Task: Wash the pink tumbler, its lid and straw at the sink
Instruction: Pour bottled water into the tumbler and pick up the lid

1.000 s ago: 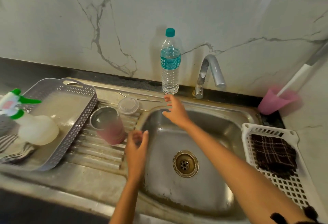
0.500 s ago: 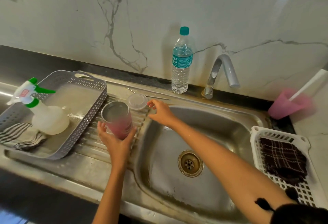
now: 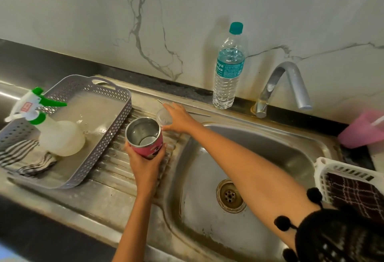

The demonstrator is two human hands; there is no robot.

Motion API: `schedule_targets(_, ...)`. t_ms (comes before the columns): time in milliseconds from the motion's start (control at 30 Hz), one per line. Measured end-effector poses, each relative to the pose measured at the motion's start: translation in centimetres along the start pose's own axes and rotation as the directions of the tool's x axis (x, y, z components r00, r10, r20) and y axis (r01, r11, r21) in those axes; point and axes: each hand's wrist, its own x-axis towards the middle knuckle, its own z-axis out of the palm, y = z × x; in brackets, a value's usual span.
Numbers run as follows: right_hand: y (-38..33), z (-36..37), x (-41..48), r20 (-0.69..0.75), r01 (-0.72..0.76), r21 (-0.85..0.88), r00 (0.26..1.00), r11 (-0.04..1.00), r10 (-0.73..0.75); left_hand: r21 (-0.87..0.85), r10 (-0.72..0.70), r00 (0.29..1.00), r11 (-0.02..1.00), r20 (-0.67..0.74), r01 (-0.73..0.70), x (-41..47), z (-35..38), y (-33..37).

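Gripping the pink steel-lined tumbler [image 3: 144, 138] from below, left hand [image 3: 145, 163] curled round its lower body, fingers wrapped on both sides, mouth of the cup open and tilted slightly toward the camera above the ribbed steel drainboard [image 3: 116, 168]. Reached across just behind it, right hand [image 3: 179, 117] closed over the round clear plastic lid [image 3: 164, 116], fingertips pinching its rim, lid just beside the tumbler's far edge. Lay along the back ledge a thin metal straw [image 3: 198, 113], partly hidden behind that hand. Stood to the right the stainless steel sink basin [image 3: 280, 153] with its round drain, dry-looking, beneath a curved grey tap [image 3: 284, 89]. Stood upright near the tap, against the marble wall, a clear water bottle with a teal cap [image 3: 228, 68]. Sat on the left a grey perforated plastic tray [image 3: 108, 135] holding a white spray bottle with green trigger [image 3: 52, 128] and a striped cloth [image 3: 18, 155]. Seen at far right a pink plastic cup [image 3: 363, 129] and a white slotted basket [image 3: 328, 166] with a dark checked cloth [image 3: 357, 191].
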Motion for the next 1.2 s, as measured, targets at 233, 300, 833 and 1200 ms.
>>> schedule_targets(233,-0.1,-0.2,-1.4,-0.073,-0.013,0.1,0.997,0.995,0.02,-0.029,0.018,0.999,0.999,0.044,-0.016,-0.1,0.0,0.7)
schedule_targets(300,0.0,-0.9,-2.9,-0.125,-0.024,0.168,0.991,0.986,0.046,-0.043,-0.002,0.998,0.999,0.064,0.004,-0.1,-0.2,0.6)
schedule_targets(833,-0.1,-14.2,-25.9,-0.074,0.047,0.19,0.997,0.981,-0.033,-0.082,0.132,0.829,0.991,0.544,-0.105,-11.2,4.2,2.9)
schedule_targets(1200,1.7,-14.1,-29.3,0.003,0.034,0.093,0.999,0.995,-0.034,-0.088,0.149,0.717,0.989,0.68,-0.122,-14.8,6.6,4.4)
